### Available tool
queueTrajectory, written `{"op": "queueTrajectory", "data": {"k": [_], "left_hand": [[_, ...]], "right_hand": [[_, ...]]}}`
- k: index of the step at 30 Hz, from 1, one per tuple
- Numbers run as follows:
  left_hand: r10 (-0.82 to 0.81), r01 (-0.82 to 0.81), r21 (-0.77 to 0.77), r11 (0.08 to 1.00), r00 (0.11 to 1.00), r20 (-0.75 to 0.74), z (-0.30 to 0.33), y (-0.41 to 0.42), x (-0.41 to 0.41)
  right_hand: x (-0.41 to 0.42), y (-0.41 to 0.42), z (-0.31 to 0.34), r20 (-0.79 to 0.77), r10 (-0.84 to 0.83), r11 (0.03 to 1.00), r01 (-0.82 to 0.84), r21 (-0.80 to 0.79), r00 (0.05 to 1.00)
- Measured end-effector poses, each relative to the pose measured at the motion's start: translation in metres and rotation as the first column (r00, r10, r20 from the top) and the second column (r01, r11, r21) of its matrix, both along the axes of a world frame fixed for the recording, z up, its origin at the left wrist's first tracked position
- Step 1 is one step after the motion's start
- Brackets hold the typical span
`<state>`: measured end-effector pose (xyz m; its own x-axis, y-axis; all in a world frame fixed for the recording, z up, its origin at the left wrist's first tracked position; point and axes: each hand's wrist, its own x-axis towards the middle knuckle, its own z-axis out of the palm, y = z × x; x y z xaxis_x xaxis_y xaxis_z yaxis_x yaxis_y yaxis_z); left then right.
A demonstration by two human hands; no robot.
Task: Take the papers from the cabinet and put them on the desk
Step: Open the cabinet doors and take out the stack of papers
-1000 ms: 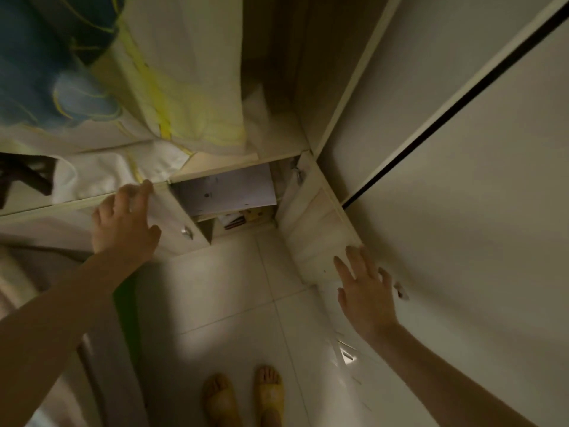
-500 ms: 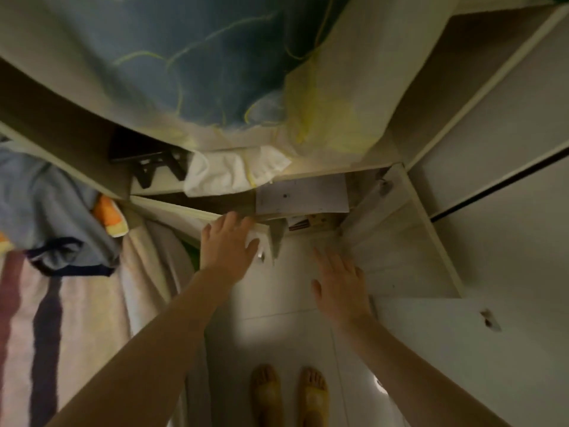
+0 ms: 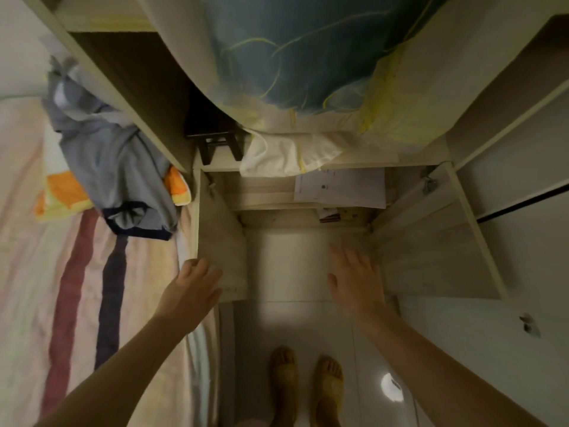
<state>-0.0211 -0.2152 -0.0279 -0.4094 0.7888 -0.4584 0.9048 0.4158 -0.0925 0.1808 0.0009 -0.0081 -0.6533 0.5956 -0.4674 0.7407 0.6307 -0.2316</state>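
papers (image 3: pixel 340 188) lie shelved beyond both empty hands (image 3: pixel 355 280).

Two hands (image 3: pixel 192 291), two cabinet doors (image 3: pixel 220 241).

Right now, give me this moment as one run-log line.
phase: cabinet doors open | left hand: on left door | right hand: empty, open | papers: on shelf, untouched
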Motion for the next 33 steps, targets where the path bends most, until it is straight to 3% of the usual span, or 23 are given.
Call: {"op": "queueTrajectory", "data": {"k": [4, 13, 16, 20, 23, 27, 33], "left_hand": [[0.099, -0.103, 0.084, 0.991, 0.994, 0.051, 0.013, 0.011, 0.016], [0.021, -0.048, 0.246, 0.968, 0.993, 0.114, -0.011, 0.094, 0.059], [0.041, -0.067, 0.234, 0.970, 0.993, 0.113, -0.052, 0.136, 0.059], [0.074, -0.095, 0.313, 0.945, 0.994, 0.079, -0.130, 0.192, 0.042], [0.100, -0.111, 0.355, 0.928, 0.994, 0.048, -0.184, 0.232, 0.020], [0.067, -0.074, 0.415, 0.907, 0.997, 0.030, -0.245, 0.274, -0.017], [0.054, -0.078, 0.443, 0.893, 0.996, 0.067, -0.288, 0.296, -0.047]], "right_hand": [[0.002, -0.007, -0.005, 0.034, 0.034, 0.999, -0.033, -0.011, 0.999], [0.000, 0.013, -0.032, 0.009, -0.007, 1.000, 0.008, -0.020, 1.000], [0.004, 0.047, -0.063, -0.030, -0.126, 0.991, 0.127, 0.029, 0.992], [0.013, 0.109, -0.127, -0.050, -0.154, 0.981, 0.159, 0.113, 0.987], [0.009, 0.158, -0.181, -0.113, -0.107, 0.973, 0.128, 0.192, 0.988], [-0.012, 0.207, -0.241, -0.082, -0.026, 0.947, 0.051, 0.317, 0.996], [-0.044, 0.231, -0.292, -0.166, -0.022, 0.950, 0.072, 0.303, 0.986]]}}
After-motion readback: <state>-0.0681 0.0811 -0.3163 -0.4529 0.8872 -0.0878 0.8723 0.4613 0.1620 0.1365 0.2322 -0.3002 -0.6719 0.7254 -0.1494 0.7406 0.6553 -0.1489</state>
